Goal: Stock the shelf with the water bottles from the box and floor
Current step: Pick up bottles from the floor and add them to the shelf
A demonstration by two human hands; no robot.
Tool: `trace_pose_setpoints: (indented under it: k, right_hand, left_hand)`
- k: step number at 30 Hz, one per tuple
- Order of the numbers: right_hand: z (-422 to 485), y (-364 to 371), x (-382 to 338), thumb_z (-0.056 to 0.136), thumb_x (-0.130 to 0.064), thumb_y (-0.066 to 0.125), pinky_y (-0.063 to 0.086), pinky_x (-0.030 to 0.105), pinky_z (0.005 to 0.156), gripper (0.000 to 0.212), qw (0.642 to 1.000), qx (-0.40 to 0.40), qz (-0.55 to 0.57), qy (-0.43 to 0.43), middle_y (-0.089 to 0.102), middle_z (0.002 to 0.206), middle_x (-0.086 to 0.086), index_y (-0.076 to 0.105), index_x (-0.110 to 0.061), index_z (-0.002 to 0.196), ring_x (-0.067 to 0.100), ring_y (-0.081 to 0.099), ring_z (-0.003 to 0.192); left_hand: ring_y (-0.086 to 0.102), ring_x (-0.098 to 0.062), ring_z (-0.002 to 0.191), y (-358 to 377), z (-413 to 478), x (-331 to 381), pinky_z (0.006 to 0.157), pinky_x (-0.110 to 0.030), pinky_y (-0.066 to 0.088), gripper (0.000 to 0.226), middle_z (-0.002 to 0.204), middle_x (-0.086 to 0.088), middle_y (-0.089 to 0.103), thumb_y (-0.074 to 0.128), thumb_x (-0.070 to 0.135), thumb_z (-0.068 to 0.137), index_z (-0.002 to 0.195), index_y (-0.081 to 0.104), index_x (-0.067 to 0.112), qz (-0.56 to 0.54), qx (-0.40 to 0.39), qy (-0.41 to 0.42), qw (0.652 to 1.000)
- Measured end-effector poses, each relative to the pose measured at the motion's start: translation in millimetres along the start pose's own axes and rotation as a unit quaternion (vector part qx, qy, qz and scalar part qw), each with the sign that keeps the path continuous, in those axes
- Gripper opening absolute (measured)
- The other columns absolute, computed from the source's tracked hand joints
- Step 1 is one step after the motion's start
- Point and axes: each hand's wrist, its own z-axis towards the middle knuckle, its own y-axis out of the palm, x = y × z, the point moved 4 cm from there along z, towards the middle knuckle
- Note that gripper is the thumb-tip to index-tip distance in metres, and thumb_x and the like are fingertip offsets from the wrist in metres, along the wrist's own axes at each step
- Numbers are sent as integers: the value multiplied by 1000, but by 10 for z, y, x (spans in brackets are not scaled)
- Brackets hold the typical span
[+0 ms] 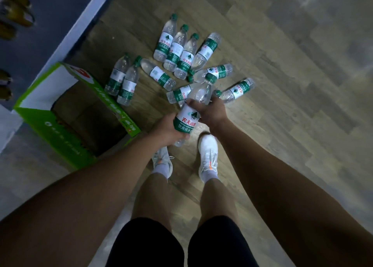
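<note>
At the far left, the white-edged shelf [66, 38] carries brownish bottles [18, 14]. Just right of it, the green and white box [60, 141] stands open on the wooden floor [282, 85]. Right of the box, water bottles [158, 74] lie loose on the floor: 2 side by side beside the box, 1 slanted, 4 fanned together farther off, and 3 more scattered just beyond the hands. In the centre, the left hand [166, 130] grips the lower, labelled part of the held bottle [188, 118] with its fingers curled round it. The right hand [211, 113] clasps the bottle's clear upper part, and the green cap points away. Nearer, 2 white shoes [207, 155] stand on the floor.
</note>
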Motion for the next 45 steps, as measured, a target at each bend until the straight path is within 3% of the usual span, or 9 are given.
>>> trace_pose_setpoints:
  k: [4,8,18,22,26,30,34,38,45]
  right_hand:
    - [-350,49,-405,72,-35,83,57,34,79,65,975,-6,-176,-133,69,113,6,53,-10,125,20,67,95]
    - [-755,-6,-845,76,-36,81,40,2,54,61,963,-17,-189,-193,63,99,-3,53,-9,123,11,60,81]
    - [-1756,-143,-1871,66,-38,86,58,43,81,63,939,-92,-217,-249,70,107,3,54,-17,117,20,69,93]
    - [-2299,-16,-2248,71,-30,85,56,30,70,60,914,-113,-243,-303,69,108,4,54,-13,120,18,67,89]
    - [-2833,200,-2581,69,-33,85,46,19,61,59,888,-132,-259,-356,70,102,2,58,-12,117,16,66,87]
    - [-3370,466,-2894,70,-32,84,47,13,63,60,862,-151,-265,-406,68,107,-2,57,-15,121,14,65,94]
    - [-3933,755,-3176,67,-35,85,57,33,80,64,831,-160,-267,-461,68,111,2,55,-15,121,19,65,98]
    - [-4554,1080,-3478,71,-29,84,46,12,65,60,794,-176,-272,-515,64,105,-4,55,-18,123,10,59,91]
    - [-5535,1789,-3935,69,-28,85,55,28,80,60,754,-196,-236,-581,66,101,-8,56,-20,120,11,64,93]
  left_hand:
    - [62,-16,101,-57,-323,112,90,-33,50,53,105,3,66,83,14,70,118,60,18,-77,62,-5,995]
    - [64,-14,101,-128,-742,328,89,-36,53,54,107,4,68,83,13,69,118,61,17,-151,99,14,983]
    - [65,-17,107,-443,-1888,990,96,-48,51,68,115,0,69,85,26,59,121,59,17,-212,131,84,965]
    - [66,-14,105,-637,-2378,1193,96,-46,52,56,115,1,69,84,13,69,120,59,16,-217,170,102,956]
    - [67,-12,103,-883,-2838,1267,94,-45,53,69,112,5,70,85,33,55,118,59,20,-226,248,112,935]
    - [65,-12,99,-1145,-3396,1385,75,-19,51,60,112,4,68,86,24,67,120,58,17,-224,343,116,905]
    - [57,-5,84,-1440,-3886,1480,56,0,39,48,98,6,63,83,11,72,114,61,11,-222,443,143,857]
    - [64,-12,93,-1840,-4317,1456,69,-18,49,52,105,3,69,85,28,68,112,61,14,-201,508,143,825]
    - [65,-22,98,-2671,-5174,1310,78,-34,54,52,107,-3,70,82,39,69,112,60,17,-141,626,174,747]
